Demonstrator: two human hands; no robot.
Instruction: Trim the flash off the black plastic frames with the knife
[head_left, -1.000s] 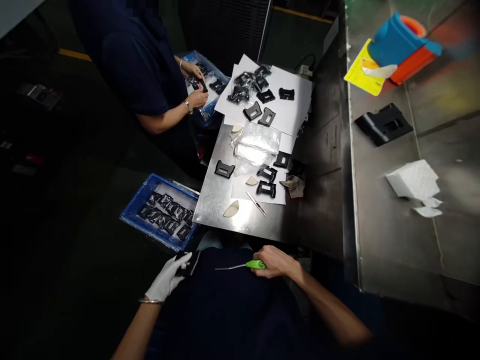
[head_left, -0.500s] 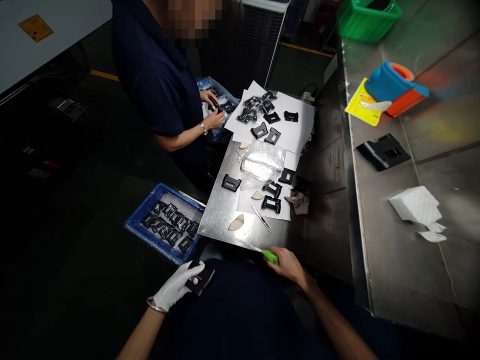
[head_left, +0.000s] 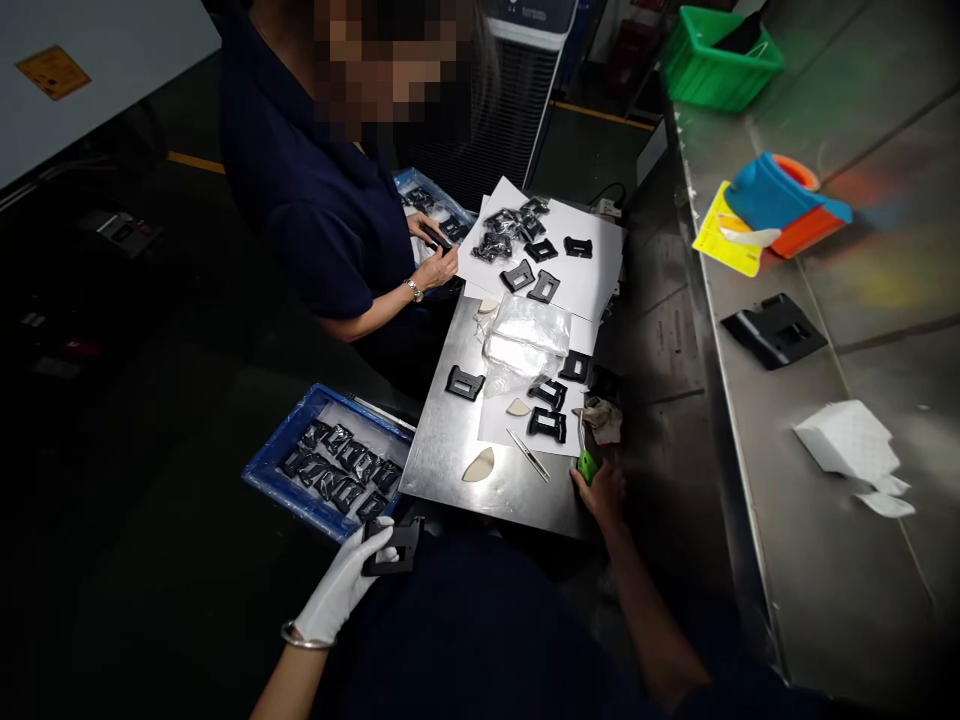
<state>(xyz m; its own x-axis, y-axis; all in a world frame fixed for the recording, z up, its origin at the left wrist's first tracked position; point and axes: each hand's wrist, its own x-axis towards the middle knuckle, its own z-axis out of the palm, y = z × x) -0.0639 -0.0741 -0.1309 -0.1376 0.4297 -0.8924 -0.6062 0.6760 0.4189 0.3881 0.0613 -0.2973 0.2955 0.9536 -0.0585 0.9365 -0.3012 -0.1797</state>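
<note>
My left hand [head_left: 349, 580], in a white glove, grips a black plastic part [head_left: 401, 548] with a window in it, in front of my body. A fingertip shows through the opening. My bare right hand [head_left: 604, 495] is closed around a green-handled tool [head_left: 586, 466] at the right edge of the metal table [head_left: 450, 480]. Its thin metal shaft points away from me, beside a crumpled cloth [head_left: 602, 420]. Similar black frames [head_left: 547, 426] lie on white paper close by. A slim silver cutter [head_left: 528, 456] and a beige wedge-shaped piece [head_left: 478, 465] rest near the front edge.
A blue crate [head_left: 281, 490] of bagged black parts stands left of the table. Across the table, a co-worker [head_left: 300, 200] holds a black part. Clear plastic bags [head_left: 529, 335] lie mid-table. The right-hand bench [head_left: 817, 500] bears a green basket [head_left: 720, 65] and a blue-orange holder [head_left: 780, 200].
My right hand has moved right and forward with the green-handled tool, from the front edge to beside the cloth. My left hand has turned the black part so its window faces me.
</note>
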